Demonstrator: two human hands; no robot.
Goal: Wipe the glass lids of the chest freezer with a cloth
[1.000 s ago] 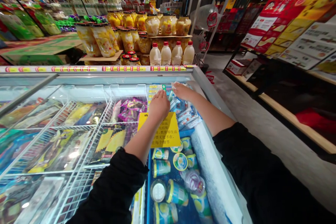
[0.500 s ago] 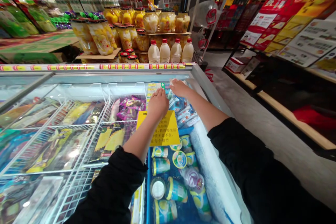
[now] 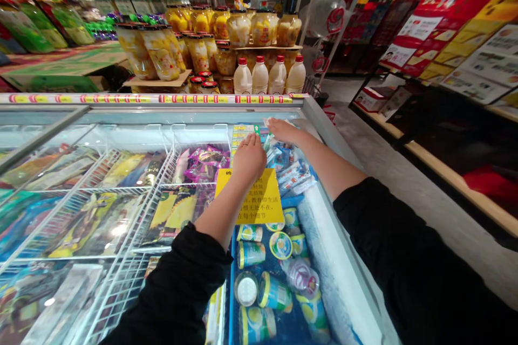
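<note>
Two hands (image 3: 250,159); one ring (image 3: 245,144); one yellow sign (image 3: 263,202); four red-capped bottles (image 3: 259,78).

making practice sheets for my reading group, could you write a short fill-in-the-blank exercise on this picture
1. Standing in a row behind the white open-topped chest freezer are ____ milky-white bottles with red caps.
2. Partly under the bare left hand and its forearm shows a ____ rectangular card printed with black characters.
3. The shiny wrapped packets nearest the bare right hand are mainly white and ____.
4. Both arms wear ____ fabric sleeves.

Missing words: four; yellow; blue; black.
</note>
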